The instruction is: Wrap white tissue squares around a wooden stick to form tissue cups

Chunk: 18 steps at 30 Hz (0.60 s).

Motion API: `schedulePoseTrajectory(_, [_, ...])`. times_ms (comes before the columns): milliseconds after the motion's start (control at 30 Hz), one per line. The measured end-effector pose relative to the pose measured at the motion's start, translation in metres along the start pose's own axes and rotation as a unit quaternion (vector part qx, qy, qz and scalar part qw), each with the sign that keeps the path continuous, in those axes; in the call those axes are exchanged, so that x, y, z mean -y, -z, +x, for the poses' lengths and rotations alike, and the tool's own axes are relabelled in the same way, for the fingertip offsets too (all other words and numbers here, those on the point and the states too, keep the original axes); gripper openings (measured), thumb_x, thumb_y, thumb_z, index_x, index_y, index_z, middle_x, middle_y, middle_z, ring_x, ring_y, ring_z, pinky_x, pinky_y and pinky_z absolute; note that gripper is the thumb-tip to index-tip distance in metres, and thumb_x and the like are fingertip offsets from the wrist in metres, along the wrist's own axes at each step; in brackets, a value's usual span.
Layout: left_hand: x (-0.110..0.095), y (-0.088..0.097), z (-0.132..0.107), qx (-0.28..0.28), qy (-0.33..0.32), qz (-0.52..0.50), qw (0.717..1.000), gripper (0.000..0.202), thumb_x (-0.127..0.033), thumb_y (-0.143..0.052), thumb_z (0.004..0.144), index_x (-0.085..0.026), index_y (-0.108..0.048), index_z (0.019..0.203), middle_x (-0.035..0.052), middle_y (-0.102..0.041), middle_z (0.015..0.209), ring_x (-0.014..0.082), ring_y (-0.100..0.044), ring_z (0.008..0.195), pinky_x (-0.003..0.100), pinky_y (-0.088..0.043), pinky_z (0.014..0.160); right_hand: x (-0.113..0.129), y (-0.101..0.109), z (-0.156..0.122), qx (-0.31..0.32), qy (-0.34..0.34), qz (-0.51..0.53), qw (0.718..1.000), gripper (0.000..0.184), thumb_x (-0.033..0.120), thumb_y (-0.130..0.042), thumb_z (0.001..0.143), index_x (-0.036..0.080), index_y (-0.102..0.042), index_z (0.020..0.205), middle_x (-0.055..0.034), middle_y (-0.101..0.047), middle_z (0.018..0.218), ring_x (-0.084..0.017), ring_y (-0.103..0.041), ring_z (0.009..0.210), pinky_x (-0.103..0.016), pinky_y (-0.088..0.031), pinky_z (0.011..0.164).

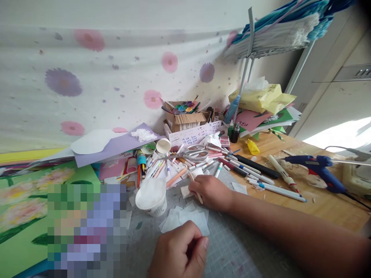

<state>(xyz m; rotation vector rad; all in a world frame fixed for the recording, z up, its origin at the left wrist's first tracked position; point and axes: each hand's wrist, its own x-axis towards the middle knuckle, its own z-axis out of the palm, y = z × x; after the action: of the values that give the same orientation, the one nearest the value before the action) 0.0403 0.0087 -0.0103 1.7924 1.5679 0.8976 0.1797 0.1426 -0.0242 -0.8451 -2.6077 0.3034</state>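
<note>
My right hand (209, 192) rests on the grey cutting mat (232, 247), fingers closed on a thin pencil-like stick (196, 190) whose tip presses on a small white paper square (185, 190). My left hand (178, 253) lies near the front edge, curled into a loose fist, pinching a bit of white tissue paper at the edge of a pile of white squares (185, 220). A white paper cup (151, 197) covered with tissue stands just left of both hands.
Several pens, pencils and scissors (194, 153) lie scattered behind the hands. A blue glue gun (320, 170) sits on the wooden table at right. A cardboard box of supplies (185, 116), stacked coloured paper, a green flower painting (26, 208) and a floral cloth backdrop surround the area.
</note>
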Motion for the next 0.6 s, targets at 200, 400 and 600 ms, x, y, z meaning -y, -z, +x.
schedulePoseTrajectory(200, [0.009,0.002,0.007,-0.045,0.063,-0.121,0.990,0.012,-0.030,-0.049,0.080,-0.024,-0.051,0.070,-0.0047,-0.053,0.055,0.0142,-0.051,0.047,0.025,-0.039,0.049,0.017,0.023,-0.012,-0.091,-0.123,0.110,0.982,0.006,0.009,-0.060,0.075,0.014,-0.060,0.075,-0.0013,-0.064,0.066,-0.012,-0.057,0.058,-0.020,-0.042,0.055])
schedulePoseTrajectory(400, [0.007,0.005,0.009,-0.055,0.049,-0.216,0.974,0.011,-0.031,-0.061,0.077,-0.022,-0.054,0.080,-0.0006,-0.062,0.071,0.0164,-0.060,0.061,0.026,-0.048,0.056,0.047,0.041,-0.032,-0.121,-0.173,0.206,0.956,0.006,0.015,-0.063,0.077,0.014,-0.057,0.074,0.0003,-0.063,0.063,-0.010,-0.056,0.054,-0.018,-0.046,0.051])
schedulePoseTrajectory(600, [-0.001,0.006,0.003,-0.008,0.037,-0.298,0.954,0.024,-0.033,-0.069,0.072,-0.019,-0.058,0.088,0.0029,-0.065,0.081,0.0188,-0.062,0.073,0.028,-0.050,0.066,0.071,0.047,-0.046,-0.114,-0.166,0.243,0.949,0.006,0.011,-0.067,0.069,0.015,-0.062,0.071,0.0009,-0.064,0.063,-0.010,-0.056,0.056,-0.018,-0.042,0.052])
